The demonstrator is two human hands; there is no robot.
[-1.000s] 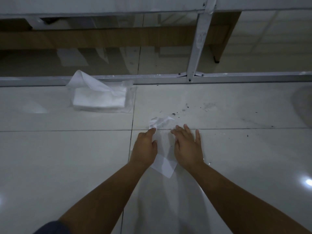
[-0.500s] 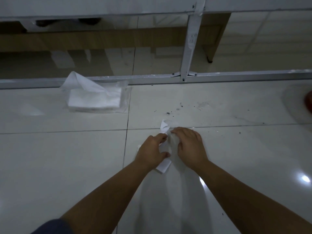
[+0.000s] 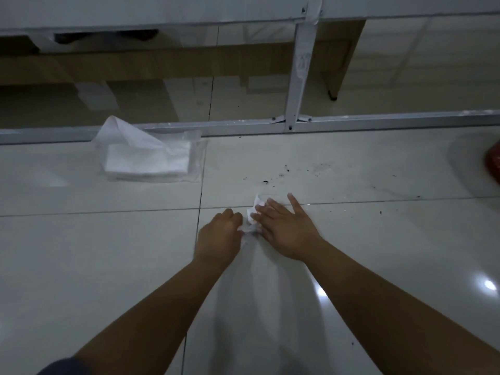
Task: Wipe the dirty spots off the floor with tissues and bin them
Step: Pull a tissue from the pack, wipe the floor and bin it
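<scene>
A crumpled white tissue (image 3: 255, 211) lies on the pale tiled floor (image 3: 81, 266) between my two hands. My left hand (image 3: 219, 236) has its fingers curled and pinches the tissue's near end. My right hand (image 3: 284, 228) lies flat with straight fingers pressing the tissue down; most of the tissue is hidden under it. Dark specks of dirt (image 3: 281, 174) are scattered on the tile just beyond the hands. More specks (image 3: 380, 212) lie to the right.
A clear plastic pack of white tissues (image 3: 146, 161), one sheet sticking up, sits at the back left against a grey metal floor rail (image 3: 351, 121). A red object (image 3: 493, 163) shows at the right edge. Beyond the rail stands wooden furniture.
The tissue has been gathered from a spread sheet into a small wad. My right hand went from curled over it to flat and pressing. Both hands moved slightly forward.
</scene>
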